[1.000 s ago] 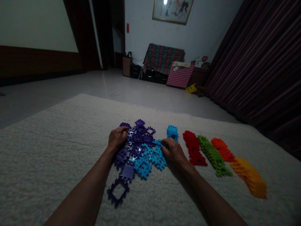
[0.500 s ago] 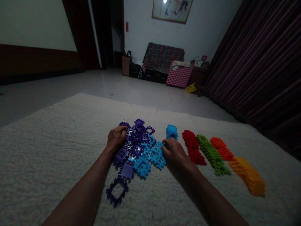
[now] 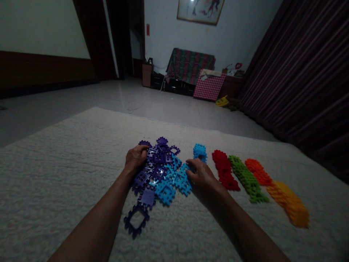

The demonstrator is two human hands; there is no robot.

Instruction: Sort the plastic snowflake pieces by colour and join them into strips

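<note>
A loose heap of purple interlocking plastic tiles (image 3: 147,197) with toothed edges lies on the pale quilted cover. Light blue interlocking tiles (image 3: 165,193) overlap its right side. My left hand (image 3: 135,159) rests at the heap's upper left edge, fingers curled against the purple tiles; what lies in its grip is hidden. Just right of the blue tiles hovers my right hand (image 3: 201,173), thumb and forefinger apart, with nothing visible between them. Beyond that hand stands a small stack of blue tiles (image 3: 200,150), partly covered by it.
To the right, rows of red tiles (image 3: 224,170), green tiles (image 3: 247,178), orange-red tiles (image 3: 257,171) and yellow-orange tiles (image 3: 290,203) lie side by side. Past the cover (image 3: 81,145) is a tiled floor (image 3: 114,96). A dark curtain (image 3: 297,83) hangs at right.
The right hand's forefinger has lifted slightly away from its thumb, widening the gap. My left hand stays where it was. The whole view has shifted a little.
</note>
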